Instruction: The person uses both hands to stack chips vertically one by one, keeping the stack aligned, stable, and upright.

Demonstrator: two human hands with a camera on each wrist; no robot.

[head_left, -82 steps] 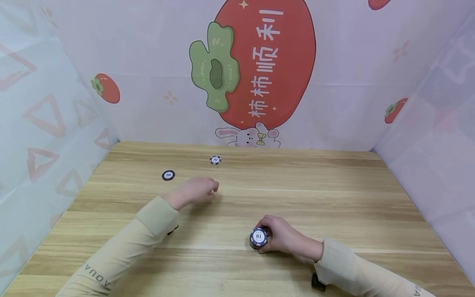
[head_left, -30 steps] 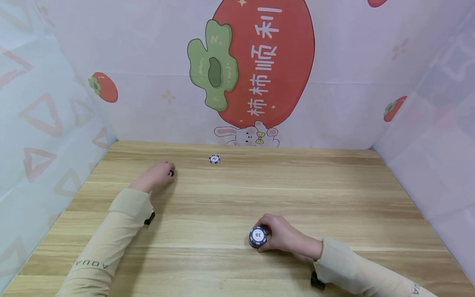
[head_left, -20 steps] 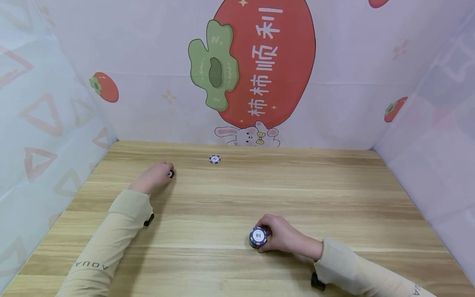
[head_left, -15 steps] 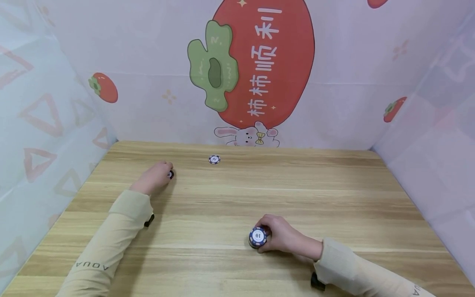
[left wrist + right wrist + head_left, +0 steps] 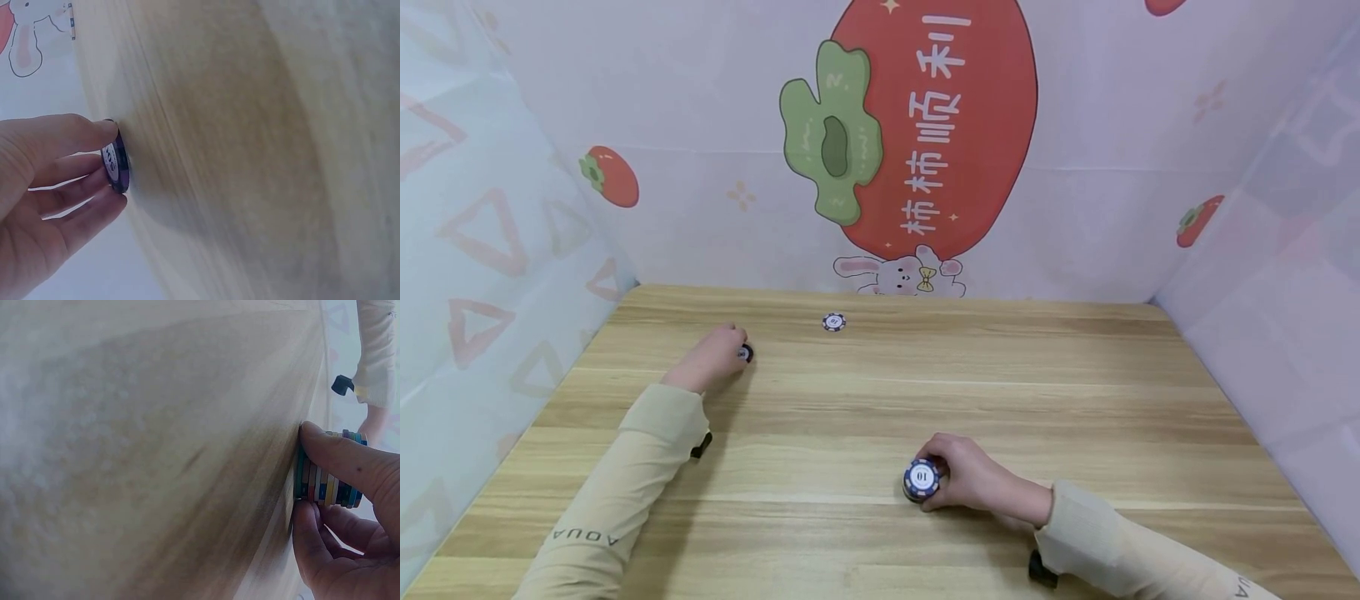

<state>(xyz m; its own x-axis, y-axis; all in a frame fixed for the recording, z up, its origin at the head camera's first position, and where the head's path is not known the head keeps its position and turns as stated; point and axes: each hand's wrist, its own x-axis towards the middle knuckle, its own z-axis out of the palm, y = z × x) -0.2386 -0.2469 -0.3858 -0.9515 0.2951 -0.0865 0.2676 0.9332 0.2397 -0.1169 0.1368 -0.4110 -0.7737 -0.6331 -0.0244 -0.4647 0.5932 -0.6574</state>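
Observation:
At the back left of the table, my left hand (image 5: 713, 357) pinches a black poker chip (image 5: 745, 353) by its edges. In the left wrist view the chip (image 5: 116, 164) shows a number, partly covered, and sits at the table surface between thumb and fingers. My right hand (image 5: 964, 473) grips a stack of poker chips (image 5: 921, 480) near the front middle. A blue and white chip marked 10 tops that stack. Seen from the right wrist, the stack (image 5: 330, 481) holds several chips of mixed colours, with thumb and fingers at its sides and its base on the table.
Another blue and white 10 chip (image 5: 834, 322) lies flat near the table's back edge, to the right of my left hand. The wooden table (image 5: 1037, 375) is bordered by a printed back wall (image 5: 700, 233) and side walls.
My left hand has moved back and left to the black chip, which lay alone earlier, and now pinches it. Over the last second both hands stay almost still. The right hand keeps its grip.

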